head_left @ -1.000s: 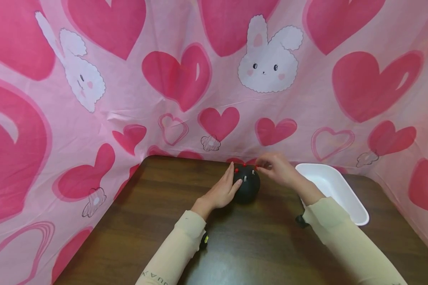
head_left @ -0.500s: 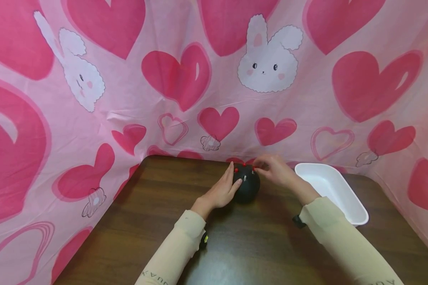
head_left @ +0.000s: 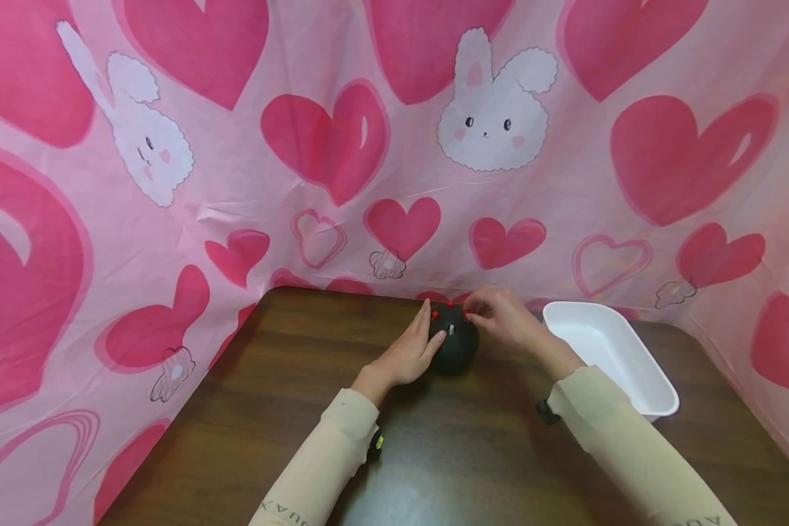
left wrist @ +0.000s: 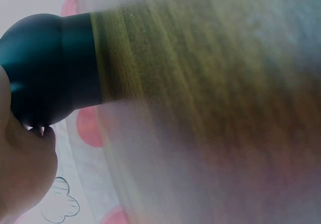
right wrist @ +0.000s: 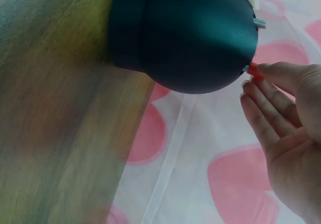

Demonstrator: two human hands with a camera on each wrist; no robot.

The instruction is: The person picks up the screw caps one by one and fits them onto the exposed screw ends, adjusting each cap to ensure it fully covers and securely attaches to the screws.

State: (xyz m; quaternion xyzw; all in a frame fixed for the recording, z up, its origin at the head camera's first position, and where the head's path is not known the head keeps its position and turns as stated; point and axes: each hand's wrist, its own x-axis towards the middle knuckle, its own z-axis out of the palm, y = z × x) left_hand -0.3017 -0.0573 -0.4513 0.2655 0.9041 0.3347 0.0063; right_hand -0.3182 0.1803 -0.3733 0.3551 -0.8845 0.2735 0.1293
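Note:
A black dome-shaped object (head_left: 456, 356) with a short round base stands at the far side of the table. My left hand (head_left: 406, 352) lies along its left side with straight fingers, thumb against the front. On the right, my right hand (head_left: 505, 315) pinches a small red cap (right wrist: 255, 71) between thumb and forefinger, right at the end of a metal stud. Another bare metal stud (right wrist: 259, 23) sticks out of the dome in the right wrist view. Red caps (head_left: 435, 314) also show near the top in the head view. In the left wrist view the dome (left wrist: 42, 73) hides most fingers.
A white plastic tray (head_left: 660, 394) stands on the right side of the brown wooden table (head_left: 289, 365), behind the right forearm. Pink cloth (head_left: 329, 241) printed with hearts and rabbits hangs close behind the table and along its sides.
My right hand has moved slightly left and down, bringing the red cap from beside the dome onto the right-hand stud. The left hand and the dome have stayed in place.

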